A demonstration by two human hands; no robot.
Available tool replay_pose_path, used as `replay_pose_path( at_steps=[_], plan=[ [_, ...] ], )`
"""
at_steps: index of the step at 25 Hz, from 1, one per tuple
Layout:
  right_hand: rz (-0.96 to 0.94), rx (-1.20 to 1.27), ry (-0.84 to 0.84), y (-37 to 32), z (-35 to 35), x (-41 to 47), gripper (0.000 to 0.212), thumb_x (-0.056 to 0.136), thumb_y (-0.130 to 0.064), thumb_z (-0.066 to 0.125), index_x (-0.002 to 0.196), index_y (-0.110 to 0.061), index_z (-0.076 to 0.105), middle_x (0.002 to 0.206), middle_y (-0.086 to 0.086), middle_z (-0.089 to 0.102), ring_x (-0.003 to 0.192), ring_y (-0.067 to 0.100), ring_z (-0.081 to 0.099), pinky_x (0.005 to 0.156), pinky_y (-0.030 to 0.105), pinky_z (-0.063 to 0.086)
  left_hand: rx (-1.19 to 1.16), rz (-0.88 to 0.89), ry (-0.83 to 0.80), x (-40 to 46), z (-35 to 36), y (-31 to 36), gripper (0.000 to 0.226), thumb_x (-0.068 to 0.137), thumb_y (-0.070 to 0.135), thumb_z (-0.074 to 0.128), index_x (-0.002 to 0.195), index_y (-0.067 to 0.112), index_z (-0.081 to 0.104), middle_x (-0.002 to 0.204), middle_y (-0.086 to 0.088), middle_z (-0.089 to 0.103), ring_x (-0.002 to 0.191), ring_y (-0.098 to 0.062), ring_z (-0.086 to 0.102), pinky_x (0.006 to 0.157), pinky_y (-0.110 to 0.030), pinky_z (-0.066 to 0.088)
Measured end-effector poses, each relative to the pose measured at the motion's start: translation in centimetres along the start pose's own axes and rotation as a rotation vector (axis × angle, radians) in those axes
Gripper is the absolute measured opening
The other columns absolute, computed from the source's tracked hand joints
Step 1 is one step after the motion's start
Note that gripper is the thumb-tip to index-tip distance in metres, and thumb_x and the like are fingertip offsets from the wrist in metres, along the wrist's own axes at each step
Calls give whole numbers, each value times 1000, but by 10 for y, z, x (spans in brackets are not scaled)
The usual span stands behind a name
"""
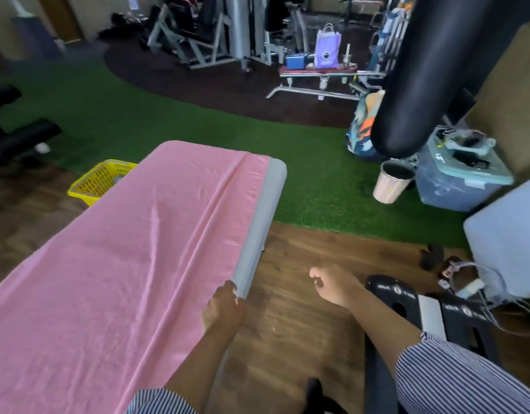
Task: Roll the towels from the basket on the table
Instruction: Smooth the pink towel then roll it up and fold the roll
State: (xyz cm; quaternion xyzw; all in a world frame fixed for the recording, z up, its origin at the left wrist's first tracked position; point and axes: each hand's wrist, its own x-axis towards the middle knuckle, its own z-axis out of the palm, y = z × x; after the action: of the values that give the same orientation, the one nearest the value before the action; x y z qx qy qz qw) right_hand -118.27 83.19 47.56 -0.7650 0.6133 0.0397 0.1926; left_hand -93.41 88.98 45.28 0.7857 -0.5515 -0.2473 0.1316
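**Pink towel spread on the table, its right edge held by the left hand**

A pink towel (123, 264) is laid flat along the length of a grey padded table (259, 222), so that only a narrow grey strip of padding is left bare down the right side. The cloth is seen to be soft and slightly glossy, with one long crease running from the far end toward the near end and fainter wrinkles across the middle. The table's far corners are rounded.

The towel's right edge is gripped by the left hand (223, 306) at the near part of the table, the fingers curled over the hem where cloth meets grey padding. The right hand (332, 283) is held well apart from the towel, out over the wooden floor (287, 324); its fingers are loosely curled and nothing is held in it. Both sleeves are striped.

A yellow plastic basket (100, 182) with a lattice wall is set on the floor just beside the table's far left side, partly hidden by it. Green artificial turf (198, 127) is laid beyond the wood.
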Motion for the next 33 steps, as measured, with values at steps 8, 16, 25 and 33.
replay_pose_path(
  at_steps=[8, 16, 25, 33],
  plan=[
    [-217, -133, 13, 48, -90, 242, 22, 83, -14, 45, 99, -15, 61, 105, 6, 58, 95, 28, 58, 78, 37, 50, -56, -228, 6, 128, 9, 36, 28, 87, 25, 48, 116, 27, 50, 117, 5, 57, 99, -18, 59, 74, -29, 51],
    [-350, -258, -48, 37, -139, 464, 30, 85, -1, 43, 108, -14, 57, 117, 8, 52, 95, 28, 55, 74, 33, 46, 55, -283, 0, 238, 29, 95, 31, 94, 36, 46, 124, 25, 47, 120, 6, 54, 107, -16, 55, 80, -32, 51],
    [-520, -290, -76, 25, -102, 564, 55, 79, 10, 44, 129, -12, 50, 122, 8, 49, 100, 24, 54, 80, 35, 46, 179, -354, -62, 269, 49, 102, 32, 86, 2, 42, 108, 17, 60, 106, 3, 58, 95, -19, 58, 68, -31, 47],
    [-493, -510, -189, 65, -115, 553, 45, 75, 2, 49, 61, -29, 19, 74, -4, 34, 74, 16, 39, 55, 25, 30, 162, -204, -163, 262, 58, 135, 26, 93, 14, 44, 114, 13, 57, 114, -4, 57, 103, -21, 55, 80, -32, 45]
  ],
)
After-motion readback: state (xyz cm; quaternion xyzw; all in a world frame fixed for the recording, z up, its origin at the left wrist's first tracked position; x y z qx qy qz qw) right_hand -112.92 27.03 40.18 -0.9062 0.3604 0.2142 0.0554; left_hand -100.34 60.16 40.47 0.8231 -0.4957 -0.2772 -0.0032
